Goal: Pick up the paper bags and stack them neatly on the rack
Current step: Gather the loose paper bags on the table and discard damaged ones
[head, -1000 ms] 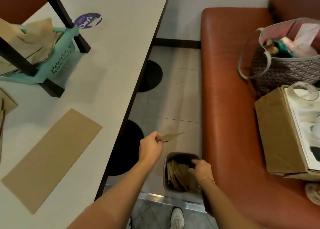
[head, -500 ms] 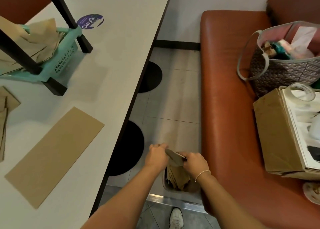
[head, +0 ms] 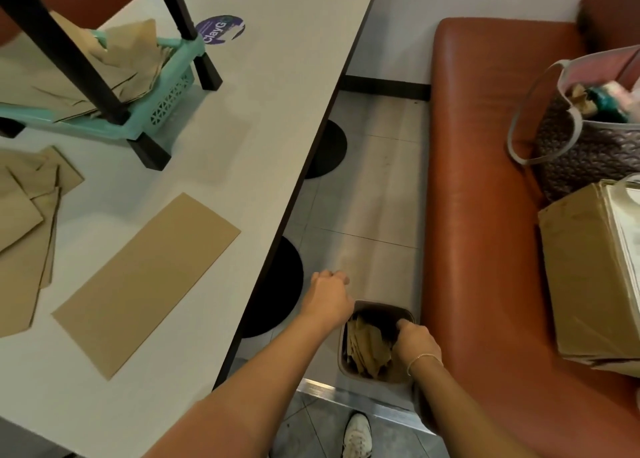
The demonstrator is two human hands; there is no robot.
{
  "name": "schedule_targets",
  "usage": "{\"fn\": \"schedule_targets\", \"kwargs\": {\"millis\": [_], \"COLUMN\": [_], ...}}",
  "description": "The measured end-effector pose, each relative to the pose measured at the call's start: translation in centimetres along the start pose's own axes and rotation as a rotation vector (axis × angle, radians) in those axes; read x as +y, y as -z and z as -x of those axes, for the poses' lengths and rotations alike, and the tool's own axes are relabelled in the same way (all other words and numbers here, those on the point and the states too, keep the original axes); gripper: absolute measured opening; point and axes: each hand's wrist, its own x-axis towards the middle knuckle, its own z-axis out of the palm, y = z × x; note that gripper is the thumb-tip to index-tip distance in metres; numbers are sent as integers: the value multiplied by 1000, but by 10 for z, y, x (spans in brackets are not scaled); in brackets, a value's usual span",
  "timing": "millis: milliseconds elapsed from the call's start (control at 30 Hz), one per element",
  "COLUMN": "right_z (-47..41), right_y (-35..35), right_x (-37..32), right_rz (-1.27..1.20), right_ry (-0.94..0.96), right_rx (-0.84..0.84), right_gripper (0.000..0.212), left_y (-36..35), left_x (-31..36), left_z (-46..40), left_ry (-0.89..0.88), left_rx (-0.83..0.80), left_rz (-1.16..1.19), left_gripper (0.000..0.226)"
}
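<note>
A small dark bin point(head: 381, 306) stands on the floor between the table and the bench, with several crumpled brown paper bags point(head: 367, 348) in it. My right hand point(head: 417, 340) reaches into the bin at its right side, fingers curled down onto the bags. My left hand point(head: 329, 295) hovers just left of the bin, fingers curled with no paper visible in it. On the table, the black-legged rack with its teal tray point(head: 166, 102) holds more paper bags point(head: 131, 59). A flat bag point(head: 145, 281) and a loose pile of bags point(head: 27, 222) lie in front of the rack.
The white table point(head: 277, 94) runs along the left, its black round bases point(head: 277, 284) on the floor. An orange bench point(head: 485, 215) on the right carries a patterned tote bag point(head: 588, 146) and a cardboard box point(head: 588, 267). My white shoe point(head: 356, 437) is below the bin.
My left hand held a paper bag above the floor; both hands met at the bin, and now the bag is gone from the left hand while the right hand has pushed down into the bin.
</note>
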Motion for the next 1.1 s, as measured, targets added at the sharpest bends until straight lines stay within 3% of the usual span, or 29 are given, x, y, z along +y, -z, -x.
{"fn": "schedule_targets", "kwargs": {"millis": [333,533,700,967,1100], "right_z": [38,82,119,142,136], "right_y": [65,113,125,94,83], "right_x": [-56,-122,-192,-280,-299], "right_rz": [-127,-334,-430,-6,130], "right_ry": [146,284,423,417,335], "right_rx": [109,474,609,381,376], "right_gripper": [34,35,35,55,58], "left_y": [60,125,175,236,249], "left_x": [21,4,-56,-201,-271], "left_z": [32,66,89,117,122], "left_ry": [-187,-272,-95,318,410], "left_rx": [197,409,539,540,551], "left_rz": [194,284,277,123,69], "left_gripper": [30,29,32,47,36]}}
